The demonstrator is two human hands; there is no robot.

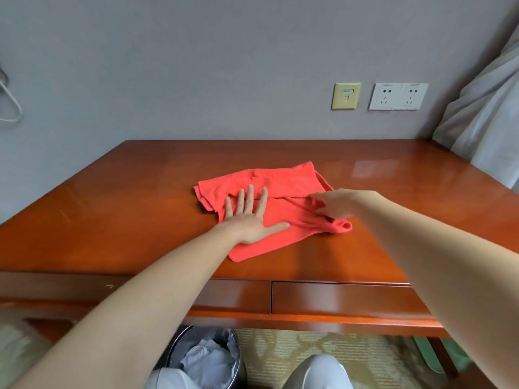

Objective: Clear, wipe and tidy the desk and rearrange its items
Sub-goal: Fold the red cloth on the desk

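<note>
I am at a glossy reddish-brown wooden desk (112, 220) pushed against a plain grey wall (224, 66). The wall carries a beige square data socket plate (346, 96) with a white double power outlet (398, 96) just beside it. A thin white cable loop (11, 102) hangs at the far left, and a pale grey curtain (483, 122) drapes down at the desk's right back corner.

A crumpled red microfibre cloth (269, 181) lies near the middle of the desktop, partly folded over itself. My left hand (250, 220) presses flat on its near left part, fingers straight and spread, thumb out to the side. My right hand (334, 204) is on the cloth's right side, fingers bent down into the fabric and bunching a fold.

Bare polished wood runs all round the cloth, to the left edge, the back edge at the wall and the front edge near me. Below the front edge sit two flat wooden drawer fronts (337, 297), side by side and closed.

Under the desk, on a green-and-cream patterned carpet (295, 343), stands a round dark metal waste bin (175, 342) with a plastic liner, holding crumpled white paper (205, 360). My knees in pale trousers (323, 372) are just beside it.
</note>
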